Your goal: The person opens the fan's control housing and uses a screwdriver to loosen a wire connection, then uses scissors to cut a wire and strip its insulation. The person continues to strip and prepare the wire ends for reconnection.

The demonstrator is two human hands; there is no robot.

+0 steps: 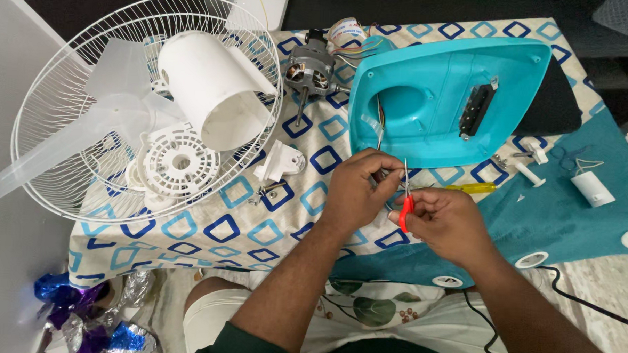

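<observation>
Both hands met over the middle of the desk [207, 242], just in front of the near edge of the turquoise fan base [435, 90]. The right hand [444, 223] had its grip pressed around the red handles of a small pair of scissors [405, 200], blades pointing up and away. The left hand [359, 192] had its fingertips pinched together on thin wires [379, 130] running out of the base's round opening; whether the blades touched the wires could not be told. A yellow-handled screwdriver [475, 188] lay just beyond the right hand. The motor [309, 70] sat near the far edge. The white fan guard [73, 91], holding 1 blade set [86, 127] and a white housing [209, 89], overhung the left edge. A white capacitor [592, 187] lay towards the right edge.
</observation>
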